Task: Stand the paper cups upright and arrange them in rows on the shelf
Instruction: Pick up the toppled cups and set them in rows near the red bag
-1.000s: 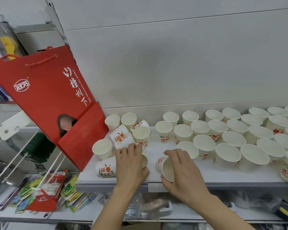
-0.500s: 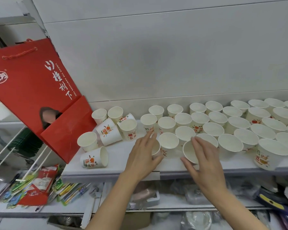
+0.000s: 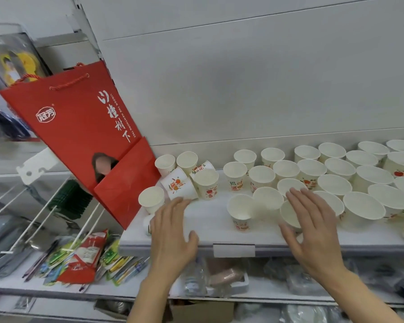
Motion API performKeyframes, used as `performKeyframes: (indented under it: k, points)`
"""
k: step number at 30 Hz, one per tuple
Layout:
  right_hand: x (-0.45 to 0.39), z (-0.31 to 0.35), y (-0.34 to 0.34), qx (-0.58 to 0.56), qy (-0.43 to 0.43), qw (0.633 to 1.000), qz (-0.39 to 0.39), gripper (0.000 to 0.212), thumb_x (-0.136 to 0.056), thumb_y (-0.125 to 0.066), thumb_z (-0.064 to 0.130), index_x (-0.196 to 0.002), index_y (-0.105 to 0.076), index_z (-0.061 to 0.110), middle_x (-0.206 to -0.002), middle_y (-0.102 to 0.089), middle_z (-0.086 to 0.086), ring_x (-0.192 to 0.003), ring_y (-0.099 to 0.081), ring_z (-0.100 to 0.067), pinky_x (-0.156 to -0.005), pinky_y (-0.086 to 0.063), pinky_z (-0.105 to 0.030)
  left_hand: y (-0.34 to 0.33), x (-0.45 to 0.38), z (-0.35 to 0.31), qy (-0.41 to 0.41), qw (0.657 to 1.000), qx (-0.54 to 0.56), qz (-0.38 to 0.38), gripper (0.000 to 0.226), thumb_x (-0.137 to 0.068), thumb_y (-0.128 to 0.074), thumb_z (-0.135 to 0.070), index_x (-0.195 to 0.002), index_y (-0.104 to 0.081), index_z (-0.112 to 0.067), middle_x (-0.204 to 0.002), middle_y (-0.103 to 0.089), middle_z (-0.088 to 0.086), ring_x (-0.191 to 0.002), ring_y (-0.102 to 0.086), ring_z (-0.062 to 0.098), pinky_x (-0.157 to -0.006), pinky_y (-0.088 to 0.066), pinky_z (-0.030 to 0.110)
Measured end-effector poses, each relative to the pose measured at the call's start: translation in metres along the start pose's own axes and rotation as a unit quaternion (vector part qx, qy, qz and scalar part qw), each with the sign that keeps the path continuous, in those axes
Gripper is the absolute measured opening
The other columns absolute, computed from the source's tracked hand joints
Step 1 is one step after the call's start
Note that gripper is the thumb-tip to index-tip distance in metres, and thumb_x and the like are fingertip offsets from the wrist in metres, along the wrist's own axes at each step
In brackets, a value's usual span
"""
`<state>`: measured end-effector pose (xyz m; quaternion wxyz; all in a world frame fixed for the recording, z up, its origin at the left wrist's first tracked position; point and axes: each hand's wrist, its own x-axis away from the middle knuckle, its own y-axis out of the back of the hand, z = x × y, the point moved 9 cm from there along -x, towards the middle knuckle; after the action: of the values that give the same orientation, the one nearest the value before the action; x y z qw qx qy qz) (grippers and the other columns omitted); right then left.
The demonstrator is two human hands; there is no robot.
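1. White panelling backs the white shelf [image 3: 210,231], and the red gift bag [image 3: 79,136] leaning over the shelf's left end is my landmark. Most paper cups [image 3: 336,173] already stand upright in rough rows well to the right of the bag.

2. Just right of the bag's lower corner a tipped cup [image 3: 179,186] lies on its side, wedged among upright ones, with another tipped cup [image 3: 202,167] behind it. A further cup [image 3: 148,223], below the bag's corner at the shelf's front edge, looks to be lying down too, though my hand hides most of it.

3. What I think could go wrong: these cups are light, and a sideways brush from my knuckles would likely topple the upright cup [image 3: 151,198] beside the bag or the upright cup [image 3: 207,184] on the tipped one's far side.

4. The cup at the front lip could roll off onto the packets below if I nudge it instead of gripping it.

5. My left hand [image 3: 173,234] is spread open, palm down, holding nothing, fingertips near the tipped cup; I cannot tell whether it touches the hidden one.

6. My right hand [image 3: 313,229], well right of the bag, is also flat and open, empty, hovering over a front-row cup [image 3: 289,215]; contact is unclear.
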<state>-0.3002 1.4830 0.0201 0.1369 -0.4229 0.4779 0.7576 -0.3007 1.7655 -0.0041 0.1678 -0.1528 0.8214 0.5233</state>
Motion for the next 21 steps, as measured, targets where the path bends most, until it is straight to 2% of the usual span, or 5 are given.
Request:
performKeyframes:
  k: [5,9,12,16,21]
  points:
    - [-0.031,0.051,-0.041,-0.038,0.035,0.999,0.016,0.045,-0.085,-0.063,0.022,-0.125,-0.059,0.002,-0.130,-0.058,-0.011,-0.121,-0.050,-0.031,-0.102,-0.039,-0.044,-0.019,-0.003,0.049,-0.043,0.979,-0.155,0.128,0.094,-0.058,-0.074,-0.019,-0.144,-0.035,-0.023,-0.141,-0.042,-0.001,-0.123,-0.042,0.024,-0.096,-0.037,0.038]
    - [-0.064,0.061,-0.099,-0.045,-0.009,0.995,0.083,0.046,-0.081,-0.067,0.024,-0.123,-0.060,0.007,-0.128,-0.057,-0.009,-0.114,-0.052,-0.030,-0.098,-0.041,-0.044,-0.020,-0.019,0.042,-0.073,0.972,-0.201,0.098,0.095,-0.053,-0.081,-0.033,-0.139,-0.044,-0.019,-0.116,-0.059,0.000,-0.099,-0.048,0.023,-0.085,-0.036,0.038]
    - [-0.092,0.062,-0.143,0.019,-0.041,0.980,0.193,0.055,-0.074,-0.075,0.032,-0.122,-0.058,0.010,-0.127,-0.057,-0.007,-0.110,-0.053,-0.034,-0.089,-0.044,-0.044,-0.019,-0.023,0.034,-0.072,0.989,-0.115,0.059,0.085,-0.058,-0.070,-0.042,-0.137,-0.048,-0.020,-0.113,-0.057,-0.005,-0.103,-0.047,0.021,-0.088,-0.037,0.037]
    - [-0.121,0.070,-0.183,0.060,-0.030,0.949,0.307,0.071,-0.081,-0.064,0.048,-0.139,-0.039,0.015,-0.144,-0.040,-0.001,-0.127,-0.036,-0.029,-0.101,-0.028,-0.039,-0.024,-0.032,0.030,0.016,0.994,0.102,0.033,0.072,-0.066,-0.062,-0.044,-0.134,-0.049,-0.024,-0.122,-0.053,-0.011,-0.121,-0.042,0.011,-0.098,-0.036,0.032]
    - [-0.125,0.062,-0.208,0.096,-0.017,0.923,0.372,0.083,-0.076,-0.063,0.058,-0.142,-0.033,0.018,-0.143,-0.039,-0.003,-0.127,-0.034,-0.030,-0.101,-0.028,-0.041,-0.042,-0.042,0.013,-0.009,0.988,0.133,0.075,0.075,-0.065,-0.060,-0.042,-0.138,-0.044,-0.033,-0.115,-0.049,-0.013,-0.115,-0.045,0.008,-0.097,-0.031,0.020]
